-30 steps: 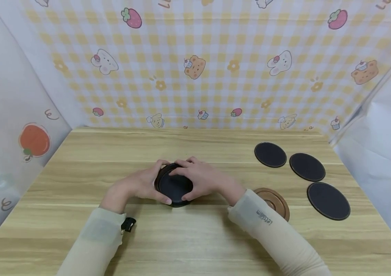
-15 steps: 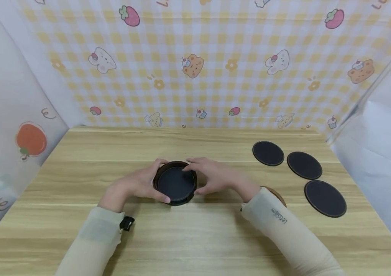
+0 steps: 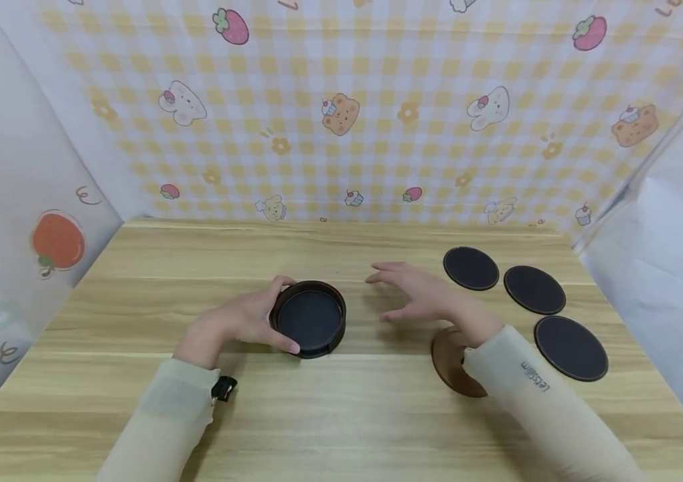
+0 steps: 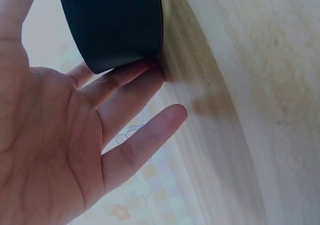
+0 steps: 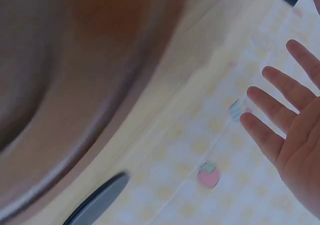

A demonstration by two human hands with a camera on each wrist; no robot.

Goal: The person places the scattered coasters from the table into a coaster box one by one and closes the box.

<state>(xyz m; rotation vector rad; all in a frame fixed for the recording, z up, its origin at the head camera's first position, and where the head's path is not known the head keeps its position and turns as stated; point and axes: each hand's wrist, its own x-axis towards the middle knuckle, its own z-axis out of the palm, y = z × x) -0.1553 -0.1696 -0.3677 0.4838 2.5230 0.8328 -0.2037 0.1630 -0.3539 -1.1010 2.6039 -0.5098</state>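
Observation:
My left hand (image 3: 244,323) grips the left side of a round black coaster holder (image 3: 338,338), its thumb at the front and its fingers behind. A dark round coaster (image 3: 310,320) lies inside the holder. In the left wrist view, the fingers touch the holder's smooth dark wall (image 4: 115,25). My right hand (image 3: 422,294) is held to the right of the holder, fingers spread and holding nothing. Below the right wrist is a brown round disc with raised rings (image 3: 446,365), partly hidden by the sleeve. It fills the left of the right wrist view.
Several thin black coasters stand out on the wooden table (image 3: 341,422): a back one (image 3: 471,268), a middle one (image 3: 535,290) and a front one (image 3: 571,349), all at the right. A checked cloth wall (image 3: 377,154) rises behind the table.
My right hand has come off the holder and moved right, over the brown disc. That disc shows slightly further left and nearer than before. My left hand has stayed on the holder.

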